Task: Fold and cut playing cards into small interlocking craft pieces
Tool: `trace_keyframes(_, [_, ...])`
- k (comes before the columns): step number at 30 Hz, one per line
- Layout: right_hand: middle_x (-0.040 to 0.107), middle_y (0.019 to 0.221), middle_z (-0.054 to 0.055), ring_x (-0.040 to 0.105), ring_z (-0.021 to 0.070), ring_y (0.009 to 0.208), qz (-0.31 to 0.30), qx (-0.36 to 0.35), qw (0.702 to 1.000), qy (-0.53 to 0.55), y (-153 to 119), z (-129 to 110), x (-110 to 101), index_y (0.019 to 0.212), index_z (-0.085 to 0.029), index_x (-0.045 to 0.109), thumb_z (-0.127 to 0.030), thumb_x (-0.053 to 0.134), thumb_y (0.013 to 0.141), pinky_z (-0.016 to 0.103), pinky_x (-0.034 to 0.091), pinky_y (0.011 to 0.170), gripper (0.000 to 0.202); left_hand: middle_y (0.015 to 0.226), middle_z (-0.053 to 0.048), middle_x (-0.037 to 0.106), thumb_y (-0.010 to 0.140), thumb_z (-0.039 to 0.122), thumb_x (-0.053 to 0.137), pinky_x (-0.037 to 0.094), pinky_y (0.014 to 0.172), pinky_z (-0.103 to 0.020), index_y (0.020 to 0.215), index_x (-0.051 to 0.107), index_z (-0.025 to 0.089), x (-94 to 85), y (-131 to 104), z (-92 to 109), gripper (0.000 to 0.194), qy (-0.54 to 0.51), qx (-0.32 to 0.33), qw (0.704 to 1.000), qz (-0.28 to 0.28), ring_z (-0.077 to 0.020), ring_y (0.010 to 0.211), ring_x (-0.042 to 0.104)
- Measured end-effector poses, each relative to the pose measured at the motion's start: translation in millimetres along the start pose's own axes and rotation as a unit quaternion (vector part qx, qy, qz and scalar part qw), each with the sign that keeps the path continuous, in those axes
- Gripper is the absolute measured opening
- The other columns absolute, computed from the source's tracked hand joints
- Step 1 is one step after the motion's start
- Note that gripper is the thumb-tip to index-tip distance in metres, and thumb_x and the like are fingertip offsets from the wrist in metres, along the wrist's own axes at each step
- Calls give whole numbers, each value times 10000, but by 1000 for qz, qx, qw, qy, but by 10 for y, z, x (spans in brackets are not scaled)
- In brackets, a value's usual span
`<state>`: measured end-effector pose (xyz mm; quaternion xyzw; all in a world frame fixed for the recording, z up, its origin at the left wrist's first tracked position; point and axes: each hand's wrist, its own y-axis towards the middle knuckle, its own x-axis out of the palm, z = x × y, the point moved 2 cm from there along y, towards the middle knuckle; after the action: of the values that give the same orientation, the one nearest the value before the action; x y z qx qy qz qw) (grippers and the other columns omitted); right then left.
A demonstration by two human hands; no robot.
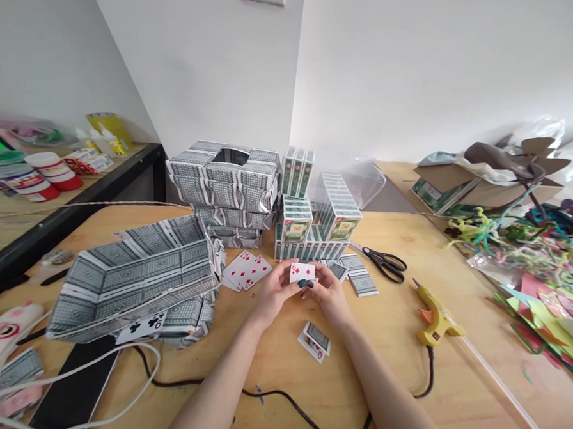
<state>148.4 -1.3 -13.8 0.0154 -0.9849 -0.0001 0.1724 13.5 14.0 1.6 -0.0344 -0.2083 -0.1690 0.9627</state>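
Between both hands is a playing card (302,272), a red six of diamonds, face toward me. The fingers of my left hand (277,290) pinch its left side, and my right hand (330,294) grips the right side, thumbs meeting at the lower edge. Just left of them lie face-up diamond cards (246,271). Patterned card backs (362,282) lie to the right, partly behind my right hand. Nearer me, between the forearms, is a small pair of cards (315,341). An open box made of cards (140,273) stands tilted at the left.
Stacked card-built boxes (227,185) and boxed card decks (311,226) stand against the wall. Black scissors (385,264) and a yellow glue gun (436,315) lie right, the gun's cord crossing the table. Coloured paper (552,328) and craft scraps fill the far right; a white cable (83,359) loops left.
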Motion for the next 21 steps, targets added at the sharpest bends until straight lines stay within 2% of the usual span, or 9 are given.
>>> trace_keyframes(9, [592, 871, 24, 518, 119, 613, 10, 6, 998, 66, 6, 30, 21, 910, -209, 619, -276, 674, 675, 257, 449, 558, 250, 1031, -85, 612, 641, 278, 667, 406, 865, -329, 985, 556, 152, -46, 10, -45, 383, 72, -8, 995, 62, -205, 970, 555])
trace_keyframes(16, [626, 804, 21, 485, 111, 570, 57, 24, 996, 65, 23, 70, 11, 852, -195, 664, -314, 688, 645, 238, 386, 514, 240, 864, -46, 636, 652, 266, 631, 441, 750, -278, 913, 583, 141, -54, 17, -56, 293, 124, -23, 989, 80, -159, 810, 575])
trace_keyframes(21, [624, 735, 15, 477, 110, 564, 77, 29, 996, 34, 20, 106, -12, 826, -183, 668, -322, 679, 655, 231, 358, 507, 221, 793, -27, 625, 661, 244, 607, 450, 712, -270, 945, 604, 144, -54, 17, -70, 300, 154, -41, 984, 79, -146, 745, 570])
